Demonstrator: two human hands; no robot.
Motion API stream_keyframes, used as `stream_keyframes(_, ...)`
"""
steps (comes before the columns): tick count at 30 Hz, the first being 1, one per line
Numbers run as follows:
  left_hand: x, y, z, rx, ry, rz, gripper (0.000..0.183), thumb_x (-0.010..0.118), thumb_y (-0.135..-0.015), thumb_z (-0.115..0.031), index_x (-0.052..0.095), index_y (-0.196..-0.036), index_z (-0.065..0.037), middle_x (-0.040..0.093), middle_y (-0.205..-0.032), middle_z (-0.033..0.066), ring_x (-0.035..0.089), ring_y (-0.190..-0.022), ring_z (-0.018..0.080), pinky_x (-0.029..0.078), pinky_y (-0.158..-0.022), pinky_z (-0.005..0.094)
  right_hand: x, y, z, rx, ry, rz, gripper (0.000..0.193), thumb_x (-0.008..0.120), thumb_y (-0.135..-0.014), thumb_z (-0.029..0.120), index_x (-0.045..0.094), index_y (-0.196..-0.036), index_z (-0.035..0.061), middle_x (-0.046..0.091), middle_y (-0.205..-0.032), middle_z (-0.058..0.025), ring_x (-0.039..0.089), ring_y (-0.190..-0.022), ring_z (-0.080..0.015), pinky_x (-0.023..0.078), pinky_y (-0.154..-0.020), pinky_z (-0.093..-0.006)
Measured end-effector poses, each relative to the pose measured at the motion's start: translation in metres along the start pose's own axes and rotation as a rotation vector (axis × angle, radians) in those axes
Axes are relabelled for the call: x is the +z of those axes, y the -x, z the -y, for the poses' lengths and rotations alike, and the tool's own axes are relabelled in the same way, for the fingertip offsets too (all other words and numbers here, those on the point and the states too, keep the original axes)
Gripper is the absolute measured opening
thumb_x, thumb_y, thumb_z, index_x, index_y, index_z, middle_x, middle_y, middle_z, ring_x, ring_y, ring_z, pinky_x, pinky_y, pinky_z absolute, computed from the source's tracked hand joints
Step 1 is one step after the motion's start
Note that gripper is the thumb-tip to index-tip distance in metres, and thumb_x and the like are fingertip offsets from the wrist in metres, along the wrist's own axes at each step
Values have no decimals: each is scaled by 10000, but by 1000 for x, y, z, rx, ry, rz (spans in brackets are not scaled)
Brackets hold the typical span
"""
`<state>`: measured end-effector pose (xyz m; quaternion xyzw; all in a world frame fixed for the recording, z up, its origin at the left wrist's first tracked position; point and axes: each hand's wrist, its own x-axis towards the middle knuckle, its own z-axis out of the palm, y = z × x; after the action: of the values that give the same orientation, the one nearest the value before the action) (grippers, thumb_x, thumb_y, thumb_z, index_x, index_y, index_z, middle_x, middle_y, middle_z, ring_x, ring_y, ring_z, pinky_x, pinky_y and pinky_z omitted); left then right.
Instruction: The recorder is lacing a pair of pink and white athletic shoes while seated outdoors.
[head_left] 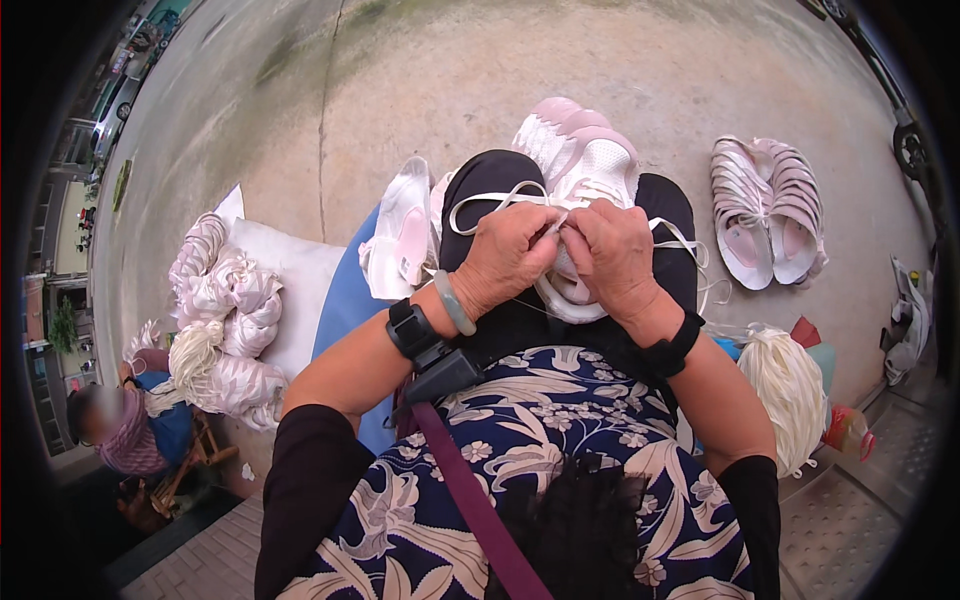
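My left hand (512,255) and my right hand (615,257) meet over my lap, fingertips almost together. Both pinch a white shoelace (470,201), whose loops spread out over each knee. Under my hands is a white and pink shoe upper (594,187), held between my knees, with lacing across its front. My fingers hide the exact spot where the lace is gripped. More pink and white shoe uppers (545,125) are stacked just beyond it. Beside my left knee lies another shoe upper (400,235), its pale inside showing.
Two rows of nested shoe uppers (768,210) lie on the concrete floor at right. A bundle of cream laces (785,395) hangs by my right elbow. Bundled uppers (235,300) are heaped on a white sheet (300,275) at left. Another person (140,430) sits at the far left.
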<state>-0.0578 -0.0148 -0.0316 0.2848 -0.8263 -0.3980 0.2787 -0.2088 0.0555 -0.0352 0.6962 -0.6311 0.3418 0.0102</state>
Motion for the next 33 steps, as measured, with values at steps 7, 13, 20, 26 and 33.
stream_keyframes(7,0,-1,1,79,-30,33,240,606,-803,-49,616,-1037,3,630,-839,142,617,-740,262,492,-678,311,-23,-4,12,-131,218,155,85,613,-651,96,573,-726,89,534,-698,-76,550,-658,-243,340,-677,-374)
stream_keyframes(13,-2,6,3,145,-92,13,247,651,-789,-68,616,-1022,7,615,-846,142,611,-731,272,491,-657,312,-95,66,-16,-48,163,201,86,613,-688,49,554,-745,76,496,-685,-70,502,-639,-259,329,-664,-372)
stream_keyframes(20,-4,2,0,105,-26,62,233,677,-788,-75,616,-999,3,590,-768,90,559,-630,160,458,-577,269,-140,194,-79,300,251,179,66,615,-731,58,554,-746,79,506,-700,-75,473,-663,-283,345,-655,-392)
stream_keyframes(26,-14,-8,1,75,-124,-126,163,656,-797,-50,601,-945,-8,568,-697,60,515,-566,111,432,-522,255,-130,150,-56,203,128,271,115,633,-715,60,571,-811,63,559,-784,-90,514,-756,-300,384,-711,-379)
stream_keyframes(33,-10,-29,0,190,-392,-49,259,604,-775,-68,603,-1027,-10,625,-937,134,576,-854,310,468,-767,365,-86,84,-32,196,-133,77,155,647,-736,87,574,-868,50,592,-852,-107,551,-813,-300,404,-750,-392)
